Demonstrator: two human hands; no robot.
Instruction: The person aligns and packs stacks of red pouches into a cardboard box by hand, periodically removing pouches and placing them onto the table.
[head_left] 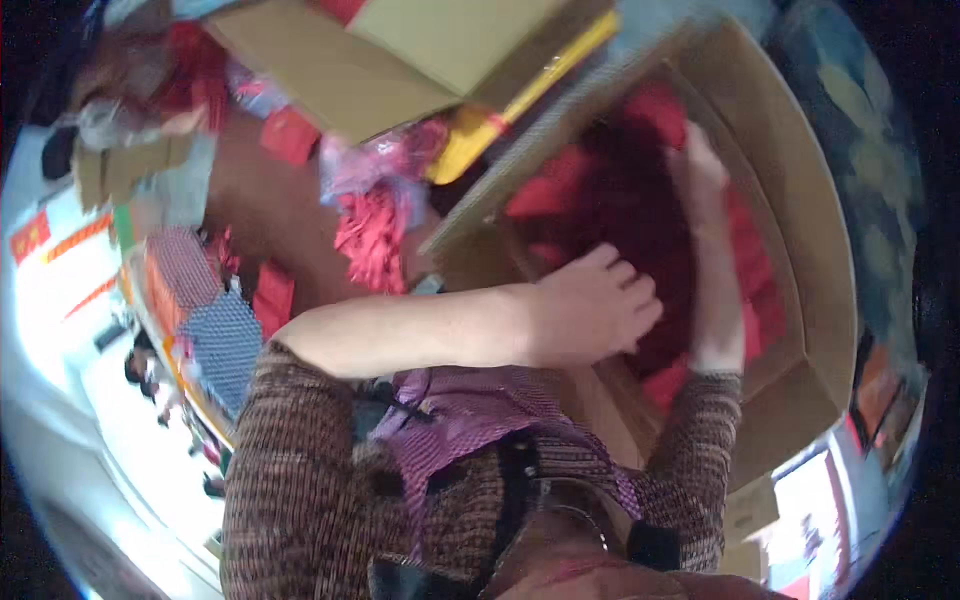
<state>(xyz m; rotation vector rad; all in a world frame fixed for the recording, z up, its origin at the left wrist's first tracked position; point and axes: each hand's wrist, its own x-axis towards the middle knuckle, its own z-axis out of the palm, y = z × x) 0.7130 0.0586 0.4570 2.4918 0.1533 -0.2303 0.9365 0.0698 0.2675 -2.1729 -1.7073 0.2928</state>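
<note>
A large open cardboard box stands in front of me to the right, holding red and dark red cloth-like pieces. My left hand is over the near part of these pieces, back of the hand up, its slightly bent fingers apart and nothing visible in them. Farther in, my right hand reaches along the right part of the box beside bright red material. Motion smears its fingers, so any grip there is hidden. Blur also hides the exact kind of the red pieces.
Another open cardboard box is at the far side, with a yellow strip beside it. Red strips and clear plastic bags lie left of the boxes. Checked cloth bundles are at the left.
</note>
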